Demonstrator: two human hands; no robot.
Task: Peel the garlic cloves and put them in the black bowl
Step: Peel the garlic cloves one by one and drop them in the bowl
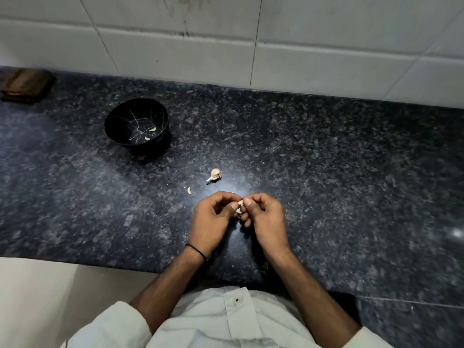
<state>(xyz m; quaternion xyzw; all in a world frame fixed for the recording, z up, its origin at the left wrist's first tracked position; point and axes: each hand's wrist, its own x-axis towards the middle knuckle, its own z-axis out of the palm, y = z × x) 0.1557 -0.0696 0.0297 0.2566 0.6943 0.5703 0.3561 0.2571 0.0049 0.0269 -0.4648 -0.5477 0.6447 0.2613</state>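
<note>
Head view: papery garlic clove (240,203), speckled granite counter (326,159).

Polished speckled dark granite countertop (326,159) with glossy glare, smooth white glazed wall tiles (301,26), shiny black bowl (125,114) veined with pale lines, dry papery garlic piece (215,174), brown wooden block (25,85), matt white cloth shirt (206,322)

We find no writing, label, brand, number or sign that can be read anywhere in this view. The round black bowl (118,121) shows only thin pale lines branching across its inside, the speckled dark granite counter (326,151) and the white wall tiles (175,54) carry only their own grain, joints and smudges, and the white buttoned shirt (213,322) is plain.
</note>
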